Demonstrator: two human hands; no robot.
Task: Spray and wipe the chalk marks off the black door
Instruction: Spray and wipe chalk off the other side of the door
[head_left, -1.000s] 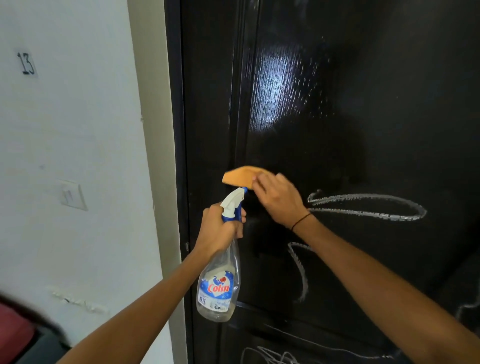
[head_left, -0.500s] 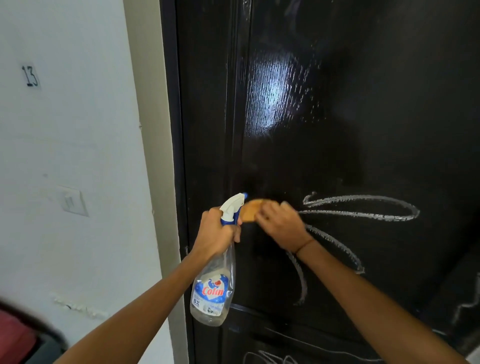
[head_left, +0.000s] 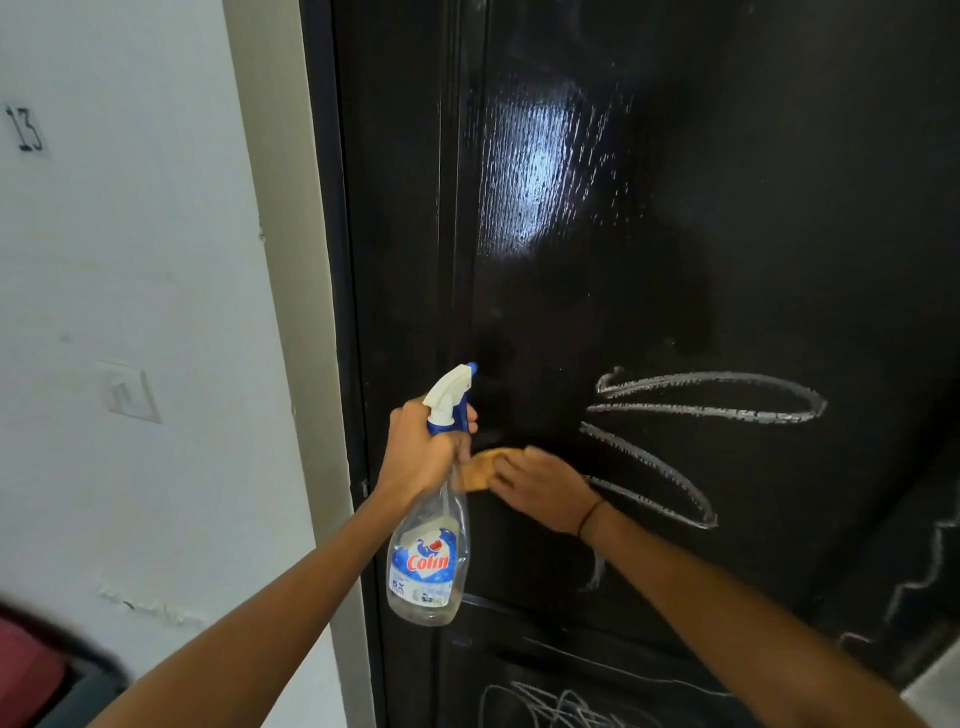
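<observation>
The glossy black door (head_left: 727, 234) fills the right of the view, wet and shiny near its top. White chalk loops (head_left: 711, 402) cross its middle, and chalk scribbles (head_left: 550, 706) show on the lower panel. My left hand (head_left: 421, 452) grips the neck of a clear spray bottle (head_left: 428, 566) with a white and blue trigger head, nozzle toward the door. My right hand (head_left: 540, 488) presses an orange cloth (head_left: 480, 467) against the door just left of the chalk loops; most of the cloth is hidden under my fingers.
A white wall (head_left: 130, 291) stands to the left with a light switch (head_left: 130, 392) and the number 13 (head_left: 23, 130). A beige door frame (head_left: 291, 312) separates wall and door. A dark and red object (head_left: 31, 670) sits at the bottom left corner.
My right hand has slid the orange cloth downward on the door, from above the bottle's nozzle to below it. The left hand keeps holding the bottle in about the same place.
</observation>
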